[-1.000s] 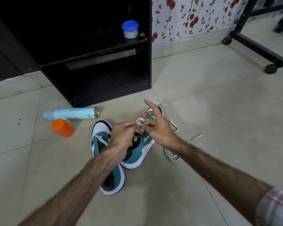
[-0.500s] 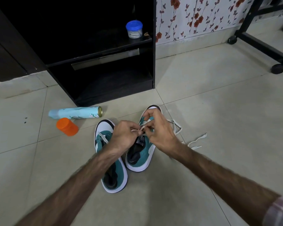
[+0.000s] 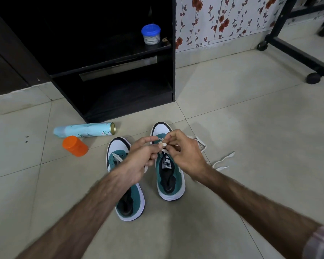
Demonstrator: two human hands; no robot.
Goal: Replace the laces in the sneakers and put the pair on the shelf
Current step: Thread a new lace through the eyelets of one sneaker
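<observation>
Since a second ago both hands have dropped closer to the right sneaker and the right hand's pointer finger, which was sticking out, has curled in with the rest.

Biggest thing around is the black shelf unit (image 3: 120, 75) at the back, with a blue-lidded jar (image 3: 151, 34) sitting on its shelf. On the floor (image 3: 251, 128) in front, two teal and white sneakers stand side by side, toes toward the shelf. Left sneaker (image 3: 128, 195) has a white lace in its front eyelets; the left forearm crosses over it. Right sneaker (image 3: 168, 176) is the one being worked on.

Left hand (image 3: 140, 161) and right hand (image 3: 183, 154) meet over its toe end, fingers of both pinching the white lace (image 3: 162, 145). The loose lace trails off on the floor to the right.

A pale blue spray can (image 3: 84, 130) lies on its side left of the sneakers, with an orange cap (image 3: 75, 146) just beside it.
</observation>
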